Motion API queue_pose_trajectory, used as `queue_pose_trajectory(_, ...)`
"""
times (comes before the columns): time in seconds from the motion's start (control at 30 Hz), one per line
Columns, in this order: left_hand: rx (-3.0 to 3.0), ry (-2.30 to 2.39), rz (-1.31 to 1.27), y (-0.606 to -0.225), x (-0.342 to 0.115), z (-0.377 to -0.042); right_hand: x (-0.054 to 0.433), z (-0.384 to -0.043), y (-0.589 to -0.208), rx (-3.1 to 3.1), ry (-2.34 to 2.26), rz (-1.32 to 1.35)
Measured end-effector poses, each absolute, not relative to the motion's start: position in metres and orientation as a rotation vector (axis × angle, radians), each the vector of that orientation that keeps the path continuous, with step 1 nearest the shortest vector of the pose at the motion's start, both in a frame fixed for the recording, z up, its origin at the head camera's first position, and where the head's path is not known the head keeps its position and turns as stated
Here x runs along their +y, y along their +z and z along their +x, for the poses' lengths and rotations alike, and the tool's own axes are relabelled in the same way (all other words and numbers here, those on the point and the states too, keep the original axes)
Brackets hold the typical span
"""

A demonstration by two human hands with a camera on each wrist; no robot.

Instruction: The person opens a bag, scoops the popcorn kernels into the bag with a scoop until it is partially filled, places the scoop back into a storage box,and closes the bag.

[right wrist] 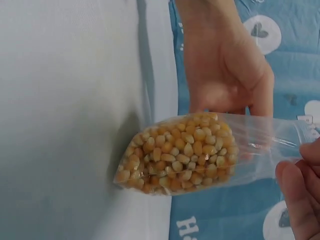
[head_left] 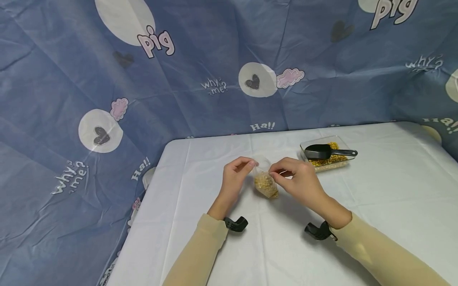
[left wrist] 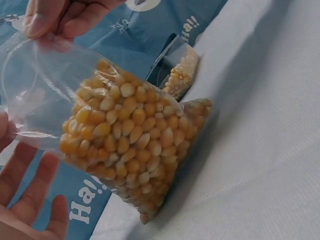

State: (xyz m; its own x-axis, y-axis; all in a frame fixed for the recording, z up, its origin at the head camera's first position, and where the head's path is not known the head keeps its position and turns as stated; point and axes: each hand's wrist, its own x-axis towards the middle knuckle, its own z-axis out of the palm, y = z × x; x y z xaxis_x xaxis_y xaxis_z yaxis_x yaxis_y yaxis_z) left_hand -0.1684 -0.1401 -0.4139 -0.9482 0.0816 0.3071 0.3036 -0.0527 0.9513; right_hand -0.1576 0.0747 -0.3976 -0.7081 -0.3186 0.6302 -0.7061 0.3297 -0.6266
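Observation:
A clear plastic zip bag (head_left: 265, 185) of yellow corn kernels (left wrist: 130, 135) stands upright on the table between both hands, its bottom corner touching the cloth. The left hand (head_left: 236, 177) pinches one side of the bag's top edge between thumb and forefinger; its other fingers spread loosely in the left wrist view. On the opposite side, the right hand (head_left: 299, 179) pinches the top edge with thumb and fingertips. Kernels fill the lower part of the bag, below a bare, see-through top (right wrist: 265, 142). Whether the seal is closed I cannot tell.
Behind the right hand stands a clear rectangular container (head_left: 341, 165) with more corn kernels. A black scoop (head_left: 323, 152) lies across it, its handle pointing right. White cloth (head_left: 214, 159) covers the table, and a blue printed curtain (head_left: 200, 51) hangs behind.

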Motion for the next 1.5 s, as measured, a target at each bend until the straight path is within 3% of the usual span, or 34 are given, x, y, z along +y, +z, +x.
queue_pose_trajectory(0.83,-2.074,-1.643,-0.546,-0.403,-0.138,-0.162,0.095,-0.187,-0.397,-2.225,1.276,0.758)
queue_pose_trajectory(1.13,-2.13,-1.442,-0.654,-0.428,-0.152,-0.181,0.097,-0.193,-0.407,-2.25,1.29,0.767)
queue_pose_trajectory(1.5,-2.124,-1.313,-0.722,-0.431,-0.153,-0.185,0.095,-0.193,-0.411,-2.223,1.234,0.824)
